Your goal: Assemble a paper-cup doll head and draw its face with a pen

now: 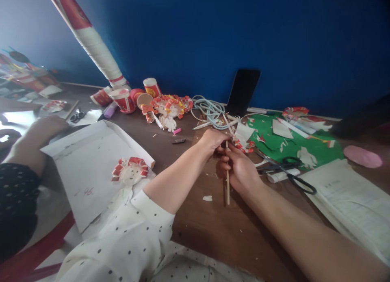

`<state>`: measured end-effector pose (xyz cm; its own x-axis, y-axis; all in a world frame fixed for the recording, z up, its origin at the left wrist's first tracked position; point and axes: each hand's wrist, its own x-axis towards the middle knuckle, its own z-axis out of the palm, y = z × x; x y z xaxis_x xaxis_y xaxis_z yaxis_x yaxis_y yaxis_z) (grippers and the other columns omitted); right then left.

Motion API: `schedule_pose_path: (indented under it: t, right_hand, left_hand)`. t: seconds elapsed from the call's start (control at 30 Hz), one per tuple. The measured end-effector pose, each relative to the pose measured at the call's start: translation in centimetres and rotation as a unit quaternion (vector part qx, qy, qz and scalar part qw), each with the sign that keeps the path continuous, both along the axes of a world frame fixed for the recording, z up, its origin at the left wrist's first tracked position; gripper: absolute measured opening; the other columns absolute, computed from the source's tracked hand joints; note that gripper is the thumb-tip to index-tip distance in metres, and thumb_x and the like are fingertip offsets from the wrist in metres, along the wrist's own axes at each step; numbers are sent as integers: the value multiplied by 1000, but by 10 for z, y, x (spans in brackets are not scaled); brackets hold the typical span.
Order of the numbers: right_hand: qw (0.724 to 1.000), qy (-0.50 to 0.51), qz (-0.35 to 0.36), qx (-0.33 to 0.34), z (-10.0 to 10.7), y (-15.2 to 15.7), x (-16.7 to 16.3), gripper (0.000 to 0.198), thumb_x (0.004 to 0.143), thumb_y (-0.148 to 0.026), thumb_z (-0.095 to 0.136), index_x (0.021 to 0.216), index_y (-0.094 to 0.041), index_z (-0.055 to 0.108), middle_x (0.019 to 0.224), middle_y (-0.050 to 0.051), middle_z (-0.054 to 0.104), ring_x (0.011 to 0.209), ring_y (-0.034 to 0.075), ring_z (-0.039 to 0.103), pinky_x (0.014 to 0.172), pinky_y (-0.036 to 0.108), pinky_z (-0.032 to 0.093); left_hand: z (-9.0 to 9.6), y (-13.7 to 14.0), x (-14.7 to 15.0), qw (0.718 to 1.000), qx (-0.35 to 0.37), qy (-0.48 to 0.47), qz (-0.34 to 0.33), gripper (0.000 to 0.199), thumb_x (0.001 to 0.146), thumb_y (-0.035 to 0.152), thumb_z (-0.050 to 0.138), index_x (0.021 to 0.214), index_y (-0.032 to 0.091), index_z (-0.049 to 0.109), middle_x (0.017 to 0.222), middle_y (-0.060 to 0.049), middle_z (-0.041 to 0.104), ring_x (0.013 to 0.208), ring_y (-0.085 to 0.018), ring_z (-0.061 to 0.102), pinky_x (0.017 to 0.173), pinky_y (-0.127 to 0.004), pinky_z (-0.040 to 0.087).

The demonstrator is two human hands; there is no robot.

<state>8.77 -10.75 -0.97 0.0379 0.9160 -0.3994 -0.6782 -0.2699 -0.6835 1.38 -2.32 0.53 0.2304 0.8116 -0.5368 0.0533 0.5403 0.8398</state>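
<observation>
My left hand (215, 140) and my right hand (242, 166) meet over the brown table. A thin wooden stick (228, 190) is pinched in my right fingers, its lower end pointing towards me. The fingers of my left hand are closed at the stick's upper end; what they grip is partly hidden. Just beyond my fingers, a red-and-white curled paper piece (243, 145) shows; whether I touch it is unclear. A white paper scrap (207, 198) lies below my hands. Black-handled scissors (294, 174) rest to the right of my right hand.
A green sheet (323, 152) with paper scraps and stacked papers (350, 196) lie right. A phone (243, 91) leans on the blue wall beside a coiled cable (210, 111). Left are paper cups (122, 100), paper dolls (172, 109), a white box lid (82, 168) and another person's hand (50, 127).
</observation>
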Motion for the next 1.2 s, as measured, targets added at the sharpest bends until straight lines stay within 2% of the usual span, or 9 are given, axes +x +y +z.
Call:
schedule_pose_path:
  t: [0.1, 0.33, 0.47, 0.7, 0.87, 1.0, 1.2]
  right_hand:
    - [1000, 10, 6, 1, 2, -1, -1, 24, 67, -13, 65, 89, -19, 62, 76, -1, 60, 50, 2, 39, 37, 10, 27]
    - [999, 23, 24, 1, 2, -2, -3, 18, 70, -14, 65, 87, -16, 62, 74, 0, 59, 50, 2, 40, 38, 10, 27]
    - [999, 22, 36, 0, 1, -3, -3, 18, 68, -13, 65, 85, -16, 61, 72, -1, 59, 49, 3, 39, 38, 11, 27]
    - [999, 23, 39, -4, 1, -4, -3, 21, 68, -12, 65, 89, -16, 61, 73, -1, 58, 49, 2, 38, 38, 10, 26]
    - [998, 37, 39, -8, 3, -5, -3, 26, 69, -11, 65, 93, -19, 61, 73, -2, 58, 50, 3, 40, 39, 10, 27]
    - [999, 34, 41, -10, 2, -7, -5, 19, 72, -15, 65, 91, -17, 62, 75, 1, 61, 52, 4, 42, 40, 12, 31]
    - [996, 68, 54, -21, 2, -7, -5, 17, 72, -13, 65, 88, -17, 62, 76, 0, 61, 51, 3, 41, 39, 11, 31]
  left_hand:
    - [0, 0, -1, 999, 10, 29, -10, 27, 74, 27, 70, 60, 17, 51, 37, 7, 39, 32, -6, 33, 37, -19, 30]
    - [3, 0, -5, 999, 17, 33, -34, 40, 77, 27, 67, 49, 18, 41, 33, 6, 35, 29, -5, 31, 34, -18, 22]
    - [7, -1, -6, 997, 29, 45, -53, 40, 79, 20, 63, 47, 18, 39, 32, 6, 34, 28, -5, 31, 34, -19, 20]
    - [7, 0, -7, 998, 17, 2, -56, 30, 81, 10, 54, 54, 18, 42, 35, 7, 32, 31, -5, 26, 35, -19, 21]
    - [4, 2, -8, 998, 16, 0, -62, 29, 82, 17, 60, 57, 18, 45, 36, 7, 34, 31, -5, 27, 35, -19, 21]
    - [-1, 5, -9, 998, 23, 18, -59, 28, 79, 23, 66, 59, 17, 47, 36, 8, 34, 31, -5, 28, 35, -18, 21]
    - [2, 3, -7, 998, 15, 47, -46, 33, 84, 27, 60, 55, 17, 47, 34, 6, 34, 30, -6, 30, 35, -19, 24]
